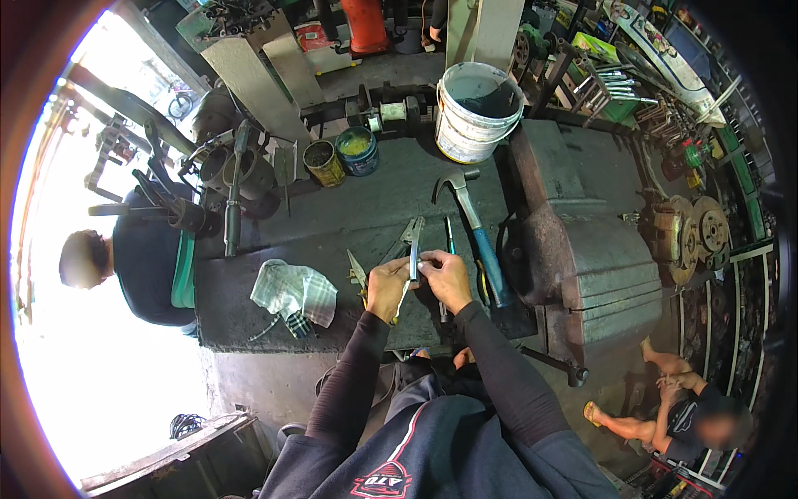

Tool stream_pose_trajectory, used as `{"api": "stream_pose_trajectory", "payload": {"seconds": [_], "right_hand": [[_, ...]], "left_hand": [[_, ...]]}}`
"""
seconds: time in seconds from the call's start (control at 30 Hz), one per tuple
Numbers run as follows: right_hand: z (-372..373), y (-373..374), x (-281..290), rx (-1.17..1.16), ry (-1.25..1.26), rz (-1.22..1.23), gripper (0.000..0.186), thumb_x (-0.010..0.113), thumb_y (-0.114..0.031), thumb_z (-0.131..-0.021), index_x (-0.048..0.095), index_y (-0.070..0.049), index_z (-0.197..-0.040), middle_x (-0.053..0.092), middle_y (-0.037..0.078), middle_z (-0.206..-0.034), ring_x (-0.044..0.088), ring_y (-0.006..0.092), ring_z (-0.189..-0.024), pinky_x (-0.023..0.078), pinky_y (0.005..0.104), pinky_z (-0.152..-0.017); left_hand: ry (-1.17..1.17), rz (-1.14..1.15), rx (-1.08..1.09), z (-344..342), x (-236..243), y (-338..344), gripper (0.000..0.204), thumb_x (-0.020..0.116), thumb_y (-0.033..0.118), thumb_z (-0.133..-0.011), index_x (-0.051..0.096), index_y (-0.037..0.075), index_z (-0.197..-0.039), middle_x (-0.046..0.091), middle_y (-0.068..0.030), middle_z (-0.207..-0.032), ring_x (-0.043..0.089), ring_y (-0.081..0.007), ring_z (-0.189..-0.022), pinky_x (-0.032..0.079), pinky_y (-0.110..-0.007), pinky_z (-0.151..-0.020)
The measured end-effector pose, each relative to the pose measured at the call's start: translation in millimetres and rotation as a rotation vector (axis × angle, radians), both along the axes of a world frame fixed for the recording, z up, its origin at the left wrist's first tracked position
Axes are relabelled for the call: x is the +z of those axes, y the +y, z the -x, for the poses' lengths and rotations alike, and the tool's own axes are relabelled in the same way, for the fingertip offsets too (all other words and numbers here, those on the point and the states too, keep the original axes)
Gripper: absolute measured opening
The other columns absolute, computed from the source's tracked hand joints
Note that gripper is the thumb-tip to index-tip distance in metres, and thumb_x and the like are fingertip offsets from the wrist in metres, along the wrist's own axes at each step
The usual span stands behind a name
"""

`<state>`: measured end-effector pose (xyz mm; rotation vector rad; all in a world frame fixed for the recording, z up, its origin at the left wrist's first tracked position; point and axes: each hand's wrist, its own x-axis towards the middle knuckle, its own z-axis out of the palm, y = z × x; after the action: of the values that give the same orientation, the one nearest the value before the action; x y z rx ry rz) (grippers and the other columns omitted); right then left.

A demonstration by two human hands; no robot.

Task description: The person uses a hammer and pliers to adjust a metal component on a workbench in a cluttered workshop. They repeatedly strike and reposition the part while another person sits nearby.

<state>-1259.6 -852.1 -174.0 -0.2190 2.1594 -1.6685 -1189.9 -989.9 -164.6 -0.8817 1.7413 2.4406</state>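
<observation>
Above the front of the dark workbench (pixel 332 224), my two hands meet around a narrow, shiny dark strip (pixel 414 259). My left hand (pixel 386 289) is closed, its fingertips pinching the strip's lower end, and a thin pale length (pixel 404 301) shows beside it. From the other side, my right hand (pixel 446 279) pinches the same strip. What the strip is cannot be made out. Just beyond my hands lie pliers (pixel 406 238). Scissors (pixel 357 268) rest left of my left hand. A screwdriver (pixel 450 236) and a blue-handled claw hammer (pixel 480 241) lie to the right.
A checked cloth (pixel 293 291) lies at left. Two small cans (pixel 323 164) and a white bucket (pixel 475 121) stand farther back. A large bench vise (pixel 598 266) fills the right side, its handle (pixel 573 374) jutting low. One person sits at right, another at far left.
</observation>
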Motion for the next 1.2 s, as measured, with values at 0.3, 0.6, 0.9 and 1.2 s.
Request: {"api": "stream_pose_trajectory", "payload": {"seconds": [0.3, 0.6, 0.9, 1.2], "right_hand": [[-18, 3, 42, 0.057, 0.192, -0.160, 0.043, 0.076, -0.021, -0.085, 0.070, 0.006, -0.118, 0.075, 0.025, -0.099, 0.074, 0.0401, -0.090, 0.058, 0.0432, -0.081], [3, 23, 34, 0.052, -0.258, 0.168, 0.025, 0.073, -0.009, -0.090, 0.073, 0.009, -0.107, 0.072, 0.009, -0.081, 0.067, 0.0119, -0.071, 0.053, 0.0285, -0.063], [12, 49, 28, -0.007, -0.542, 0.528, 0.018, 0.065, -0.007, -0.099, 0.071, 0.007, -0.108, 0.072, 0.011, -0.099, 0.068, 0.0156, -0.079, 0.059, 0.0305, -0.076], [11, 65, 29, -0.014, -0.658, 0.698, 0.029, 0.055, -0.003, -0.102, 0.064, 0.012, -0.126, 0.072, 0.015, -0.111, 0.071, 0.0186, -0.089, 0.061, 0.0303, -0.079]], "left_hand": [[-0.012, 0.175, -0.083, 3, 6, 1, 0.028, 0.060, 0.001, -0.100, 0.069, -0.012, -0.123, 0.075, -0.0147, -0.109, 0.072, -0.0175, -0.092, 0.061, -0.031, -0.081], [0.002, 0.868, -0.230, 19, 30, 25, 0.024, 0.067, 0.005, -0.094, 0.076, -0.007, -0.113, 0.075, -0.0140, -0.079, 0.071, -0.0164, -0.069, 0.056, -0.032, -0.064], [0.060, 0.135, -0.051, -21, 95, 28, 0.029, 0.063, 0.006, -0.103, 0.068, -0.013, -0.125, 0.074, -0.0176, -0.104, 0.072, -0.0200, -0.082, 0.063, -0.031, -0.075], [-0.003, -0.008, 0.126, -21, 31, 22, 0.034, 0.065, 0.008, -0.103, 0.063, -0.016, -0.127, 0.073, -0.0177, -0.102, 0.073, -0.0207, -0.083, 0.064, -0.032, -0.075]]}}
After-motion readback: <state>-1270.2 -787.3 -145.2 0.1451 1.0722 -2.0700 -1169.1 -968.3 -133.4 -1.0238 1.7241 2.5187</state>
